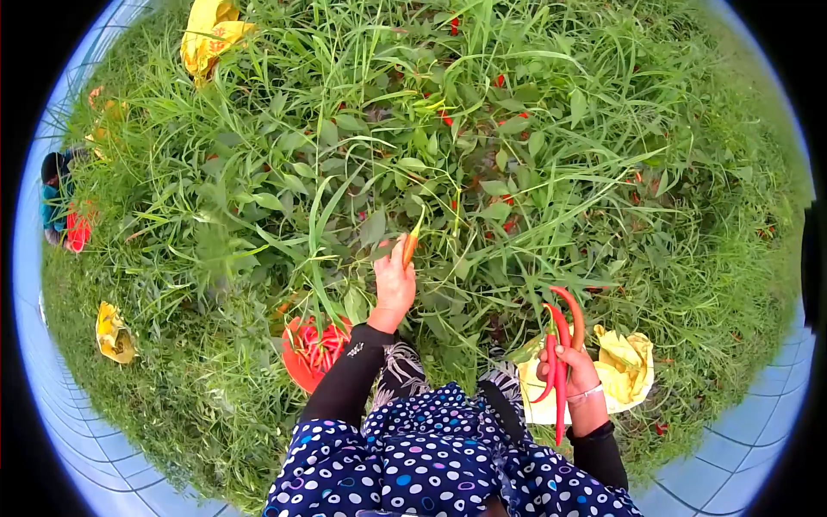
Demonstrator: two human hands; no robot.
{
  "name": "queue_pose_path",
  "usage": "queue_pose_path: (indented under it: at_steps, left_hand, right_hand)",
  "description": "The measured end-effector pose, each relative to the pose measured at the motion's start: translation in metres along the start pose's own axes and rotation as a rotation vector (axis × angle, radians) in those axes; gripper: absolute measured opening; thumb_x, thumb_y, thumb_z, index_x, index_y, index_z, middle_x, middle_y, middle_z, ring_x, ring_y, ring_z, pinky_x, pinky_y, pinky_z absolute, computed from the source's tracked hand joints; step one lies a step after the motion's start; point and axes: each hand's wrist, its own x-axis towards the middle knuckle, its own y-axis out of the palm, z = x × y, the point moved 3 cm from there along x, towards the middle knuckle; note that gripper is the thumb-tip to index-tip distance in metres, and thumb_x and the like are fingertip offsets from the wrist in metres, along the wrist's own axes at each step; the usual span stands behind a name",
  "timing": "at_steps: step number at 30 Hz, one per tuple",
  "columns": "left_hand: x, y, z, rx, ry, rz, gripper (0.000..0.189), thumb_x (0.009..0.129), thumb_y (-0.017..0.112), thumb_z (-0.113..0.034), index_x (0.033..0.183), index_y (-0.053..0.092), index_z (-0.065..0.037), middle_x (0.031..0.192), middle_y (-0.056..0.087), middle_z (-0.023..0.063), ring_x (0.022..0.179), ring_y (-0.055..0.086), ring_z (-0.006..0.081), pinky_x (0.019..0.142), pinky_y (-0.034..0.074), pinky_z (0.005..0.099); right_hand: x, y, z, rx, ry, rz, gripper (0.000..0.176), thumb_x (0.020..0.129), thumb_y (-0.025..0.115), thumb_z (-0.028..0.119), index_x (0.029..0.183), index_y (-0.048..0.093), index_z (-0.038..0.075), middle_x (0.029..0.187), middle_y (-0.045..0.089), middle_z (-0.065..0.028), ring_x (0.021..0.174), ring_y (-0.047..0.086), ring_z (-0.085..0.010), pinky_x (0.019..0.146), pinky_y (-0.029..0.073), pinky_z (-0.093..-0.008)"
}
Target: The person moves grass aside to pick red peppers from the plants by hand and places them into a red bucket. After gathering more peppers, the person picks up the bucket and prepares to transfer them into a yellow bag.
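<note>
My left hand [394, 280] is closed on an orange chili pepper [409, 251] with a greenish-yellow tip, in front of the leafy pepper plants [422, 164]. Several long red chili peppers [561, 379] are held in my right hand [575, 370], pointing up and down out of the fist. Behind and beside that hand lies a pale yellow sack [624, 366]. Left of my left forearm stands a red container [299, 369] filled with red chili peppers [320, 345].
Tall grass [215, 164] grows among the plants. A yellow bag [207, 39] lies at the upper left and another yellow bag [114, 334] at the lower left. Another person [53, 194] is at the far left edge, beside a red container [78, 231].
</note>
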Motion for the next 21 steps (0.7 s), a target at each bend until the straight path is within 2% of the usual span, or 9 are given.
queue_pose_path:
  at_steps: [2,4,6,8,10,12,13,17,21]
  left_hand:
    - [-0.02,-0.017,-0.026,-0.033,-0.08,0.145,0.061,0.074,0.06,0.0,0.13,0.041,-0.014,0.123,0.041,0.0213,0.101,0.05,0.037,0.081,0.046,0.0402]
    - [-0.045,-0.02,-0.052,-0.244,0.052,0.036,0.056,0.077,0.059,-0.003,0.13,0.042,-0.013,0.12,0.047,0.0186,0.1,0.053,0.0319,0.079,0.047,0.0371]
    - [-0.079,-0.002,-0.069,-0.818,-0.233,0.376,0.049,0.082,0.055,-0.007,0.13,0.043,-0.013,0.115,0.054,0.0135,0.1,0.055,0.024,0.078,0.047,0.0347]
    - [-0.097,-0.028,-0.12,-1.209,-0.529,0.712,0.045,0.087,0.052,-0.013,0.131,0.042,-0.013,0.112,0.058,0.0076,0.1,0.057,0.0183,0.079,0.047,0.0323]
    - [-0.122,-0.026,-0.157,-1.621,-0.623,0.801,0.043,0.09,0.05,-0.018,0.132,0.04,-0.011,0.115,0.056,0.0046,0.1,0.057,0.0167,0.076,0.049,0.0312]
    - [-0.137,-0.037,-0.193,-1.796,-0.63,0.795,0.045,0.091,0.049,-0.021,0.132,0.037,-0.007,0.12,0.051,0.0065,0.104,0.055,0.0186,0.081,0.049,0.0344]
    - [-0.144,-0.045,-0.203,-1.739,-0.669,0.824,0.044,0.091,0.049,-0.022,0.131,0.037,-0.007,0.122,0.049,0.0061,0.102,0.056,0.0181,0.075,0.05,0.0321]
    - [-0.171,-0.053,-0.22,-1.534,-0.555,0.726,0.048,0.083,0.061,-0.021,0.125,0.041,-0.007,0.095,0.056,0.0019,0.074,0.056,0.0086,0.054,0.04,0.0176]
    - [-0.204,-0.046,-0.217,-1.449,-0.557,0.699,0.037,0.081,0.063,-0.018,0.112,0.049,-0.005,0.087,0.056,0.0015,0.071,0.054,0.0088,0.057,0.042,0.0199]
  right_hand:
    - [0.001,-0.005,-0.003,-0.004,0.033,-0.033,0.067,0.074,0.06,0.003,0.134,0.03,0.01,0.084,0.057,-0.0121,0.066,0.059,-0.0251,0.059,0.053,-0.0388]
    - [0.01,-0.015,-0.006,0.07,0.013,0.017,0.056,0.075,0.06,0.003,0.126,0.038,0.004,0.084,0.058,-0.0139,0.072,0.06,-0.0267,0.065,0.053,-0.0412]
    - [0.011,-0.008,0.001,0.081,-0.009,0.096,0.041,0.076,0.059,0.003,0.115,0.046,0.002,0.084,0.059,-0.014,0.076,0.062,-0.0287,0.068,0.054,-0.042]
    - [0.01,-0.002,0.008,0.044,-0.006,0.102,0.038,0.077,0.059,0.004,0.112,0.048,0.002,0.084,0.06,-0.014,0.076,0.062,-0.029,0.069,0.054,-0.0418]
    - [0.004,0.007,0.014,-0.031,-0.013,0.131,0.035,0.078,0.059,0.006,0.111,0.048,0.001,0.085,0.061,-0.0139,0.075,0.063,-0.028,0.069,0.054,-0.039]
    - [-0.002,0.009,0.013,-0.17,-0.012,0.154,0.031,0.078,0.06,0.006,0.106,0.049,0.001,0.086,0.061,-0.0129,0.075,0.063,-0.0259,0.07,0.053,-0.0366]
    - [-0.004,0.008,0.013,-0.259,-0.044,0.196,0.026,0.077,0.062,0.006,0.1,0.052,0.0,0.085,0.061,-0.0115,0.076,0.063,-0.0239,0.07,0.053,-0.0346]
    - [-0.024,-0.001,0.009,-0.733,-0.212,0.182,0.019,0.076,0.063,0.008,0.092,0.055,0.001,0.078,0.056,-0.0009,0.066,0.052,-0.0091,0.061,0.045,-0.0252]
    - [-0.035,-0.015,0.0,-0.959,-0.3,0.316,0.019,0.075,0.063,0.008,0.091,0.056,0.001,0.073,0.052,0.0018,0.064,0.048,-0.0068,0.056,0.042,-0.0227]
